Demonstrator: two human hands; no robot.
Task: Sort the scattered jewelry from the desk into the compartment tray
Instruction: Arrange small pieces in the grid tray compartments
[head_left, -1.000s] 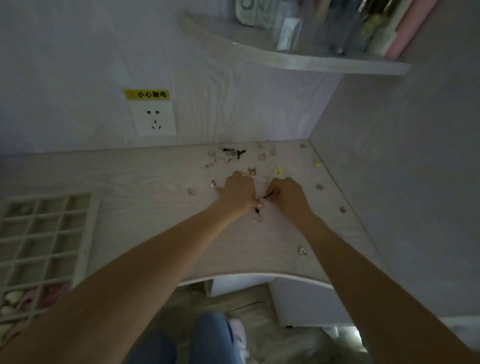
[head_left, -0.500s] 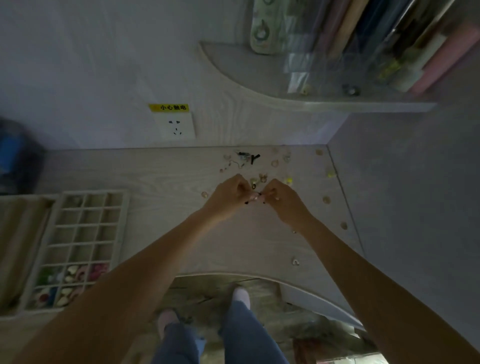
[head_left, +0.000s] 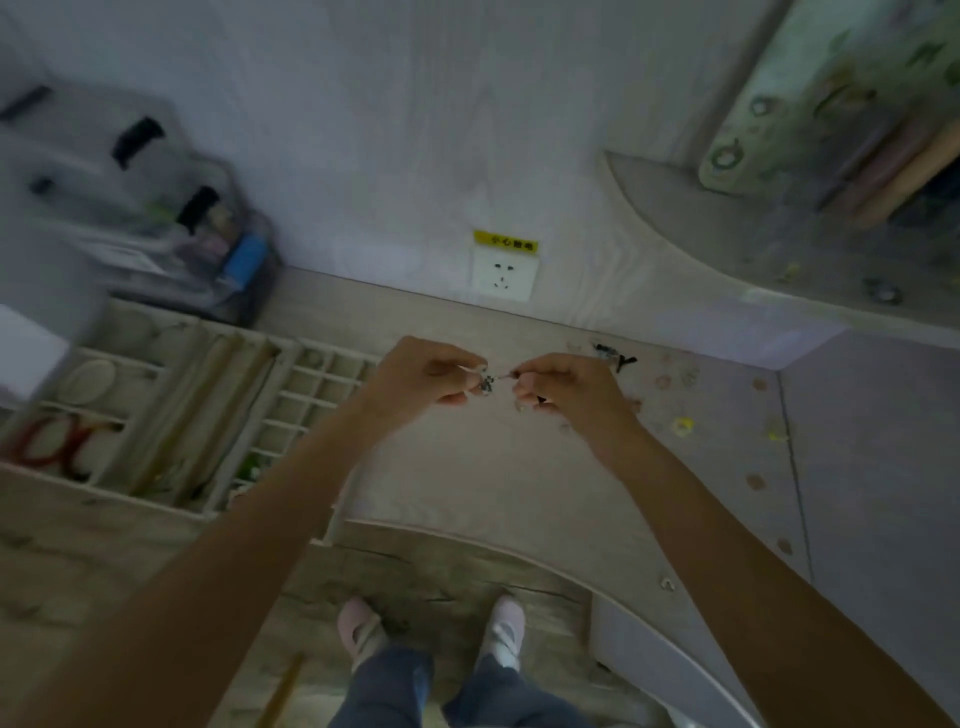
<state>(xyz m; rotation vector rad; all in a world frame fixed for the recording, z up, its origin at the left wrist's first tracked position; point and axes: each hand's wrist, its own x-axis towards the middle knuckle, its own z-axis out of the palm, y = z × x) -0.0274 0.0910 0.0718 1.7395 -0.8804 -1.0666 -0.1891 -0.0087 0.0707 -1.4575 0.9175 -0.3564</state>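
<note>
Dark beaded small dangling earring (head_left: 487, 384) is hanging just below your pinching left hand (head_left: 426, 375); your right hand (head_left: 566, 387) is pinching its thin hook end, the white wooden compartment tray (head_left: 291, 410) lying leftward.

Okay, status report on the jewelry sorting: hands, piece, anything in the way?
Left hand pinching a small dark jewelry piece; right hand pinching its other end. Both raised above the desk. Compartment tray to the left, path unobstructed.
</note>
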